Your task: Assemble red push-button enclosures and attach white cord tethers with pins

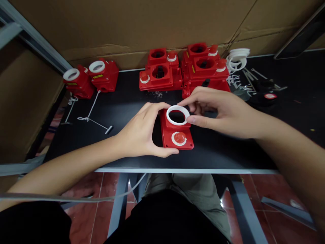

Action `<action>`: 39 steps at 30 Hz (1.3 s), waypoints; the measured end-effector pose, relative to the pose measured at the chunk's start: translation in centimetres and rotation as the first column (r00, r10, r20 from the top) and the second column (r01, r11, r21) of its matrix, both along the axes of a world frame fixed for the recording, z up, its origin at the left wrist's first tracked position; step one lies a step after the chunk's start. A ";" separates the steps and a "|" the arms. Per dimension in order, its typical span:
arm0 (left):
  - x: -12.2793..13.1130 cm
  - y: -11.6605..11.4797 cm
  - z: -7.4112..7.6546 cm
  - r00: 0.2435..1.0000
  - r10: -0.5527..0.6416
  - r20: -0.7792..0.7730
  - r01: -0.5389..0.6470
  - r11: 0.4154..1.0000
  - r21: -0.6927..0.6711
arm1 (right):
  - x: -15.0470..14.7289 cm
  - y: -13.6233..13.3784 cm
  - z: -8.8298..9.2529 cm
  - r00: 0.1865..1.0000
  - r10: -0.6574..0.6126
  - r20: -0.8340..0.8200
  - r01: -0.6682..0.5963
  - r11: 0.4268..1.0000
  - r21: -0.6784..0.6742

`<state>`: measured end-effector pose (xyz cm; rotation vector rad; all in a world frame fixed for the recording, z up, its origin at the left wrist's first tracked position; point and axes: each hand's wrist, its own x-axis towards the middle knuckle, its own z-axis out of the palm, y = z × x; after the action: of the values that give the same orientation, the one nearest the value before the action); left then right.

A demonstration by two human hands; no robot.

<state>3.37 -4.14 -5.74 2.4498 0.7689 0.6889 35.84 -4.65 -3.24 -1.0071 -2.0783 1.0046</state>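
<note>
A red plastic housing (177,135) lies flat on the black table (127,112) in front of me. My left hand (142,132) grips its left side, thumb under the near edge and fingers curled over the far edge. A white ring (177,115) sits on the housing's round opening. My right hand (215,110) pinches that ring from the right with thumb and forefinger. A smaller white-ringed red dome (179,138) sits on the housing's near part.
Several red housings (182,69) are stacked at the table's back against cardboard. Two more with white rings (91,76) stand back left, trailing white cords with pins (93,118). Loose white rings (237,57) and metal pins (250,76) lie back right, by black parts (266,93).
</note>
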 end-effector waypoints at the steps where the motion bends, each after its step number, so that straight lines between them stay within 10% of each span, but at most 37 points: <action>1: 0.0 0.1 0.0 1.000 -0.002 0.009 0.002 1.000 0.010 | 0.0 0.0 0.0 1.000 -0.013 -0.006 0.013 1.000 0.000; 14: 0.0 0.2 -0.2 0.999 -0.012 0.031 0.012 1.000 -0.001 | -0.9 -0.4 -0.5 0.981 -0.044 -0.188 0.021 0.992 -0.125; 26: 0.2 -0.5 -0.3 0.997 -0.073 -0.038 0.073 0.997 0.000 | -2.0 -0.7 -1.3 1.000 -0.012 -0.025 0.015 0.992 0.126; 39: 0.0 -0.4 -0.2 0.998 -0.057 -0.003 0.057 0.996 0.069 | -0.8 -0.6 -0.5 0.993 0.076 -0.091 -0.071 0.996 0.056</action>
<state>3.40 -4.53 -5.96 2.5239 0.6830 0.7033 35.02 -5.21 -3.70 -0.8474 -2.0667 1.0089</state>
